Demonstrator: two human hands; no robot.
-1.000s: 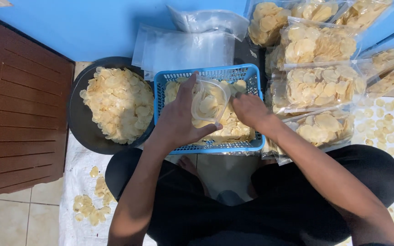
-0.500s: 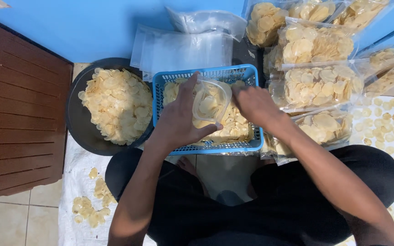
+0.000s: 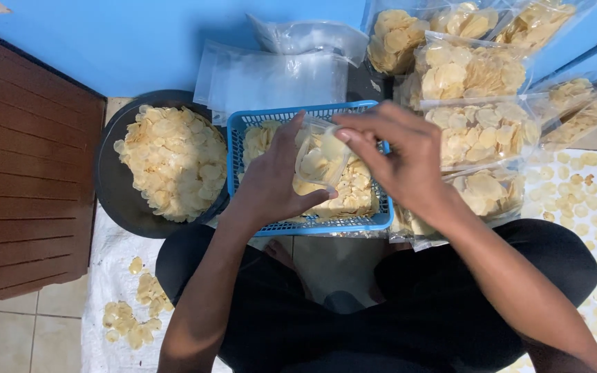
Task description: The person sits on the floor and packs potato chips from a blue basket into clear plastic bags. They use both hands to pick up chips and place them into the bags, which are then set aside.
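Above the blue basket (image 3: 243,124), the left hand (image 3: 271,190) fingers curl around a small clear bag (image 3: 319,157) of chips. The right hand (image 3: 399,162) fingers pinch its top.

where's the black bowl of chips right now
In the head view, the black bowl sits on the floor at left-centre, touching the left side of the blue basket, between it and the brown wooden panel.

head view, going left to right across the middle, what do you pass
brown slatted wooden panel → black bowl heaped with pale chips → blue basket → left hand → small clear bag of chips → right hand → filled chip bags
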